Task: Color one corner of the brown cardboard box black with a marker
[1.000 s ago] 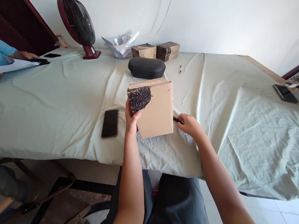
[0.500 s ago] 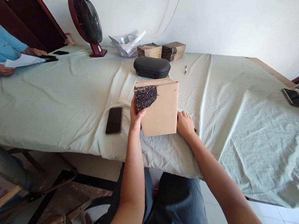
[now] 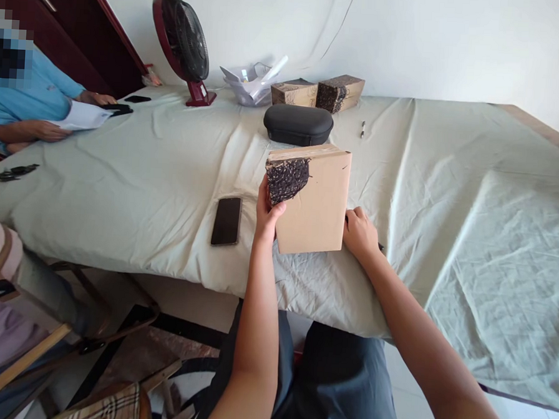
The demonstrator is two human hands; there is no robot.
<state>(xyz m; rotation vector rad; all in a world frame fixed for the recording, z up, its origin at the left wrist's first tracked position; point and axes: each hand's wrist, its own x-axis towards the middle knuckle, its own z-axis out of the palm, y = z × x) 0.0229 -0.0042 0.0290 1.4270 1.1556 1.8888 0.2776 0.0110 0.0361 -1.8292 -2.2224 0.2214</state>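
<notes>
My left hand (image 3: 269, 212) grips the left side of a brown cardboard box (image 3: 314, 211), thumb on the front face and fingers behind. The box is tilted up above the cloth, and a dense black scribbled patch (image 3: 288, 179) covers its upper left corner. At the box's lower right edge, my right hand (image 3: 360, 232) is closed around a black pen (image 3: 381, 247). Only the pen's ends show past the hand. To the left of the box lies a dark-screened phone (image 3: 226, 221). Behind the box sits a black zip case (image 3: 297, 125).
Along the wall stand two small cardboard boxes (image 3: 340, 94), a clear plastic basket (image 3: 245, 94) of papers and a dark red fan (image 3: 182, 42). A small pen (image 3: 363, 129) lies right of the case. At left, a person in a blue shirt (image 3: 42, 91) holds papers (image 3: 85, 117).
The view has swung slightly left, so everything appears shifted right and more of the person at left shows. Both hands keep their places on and beside the box.
</notes>
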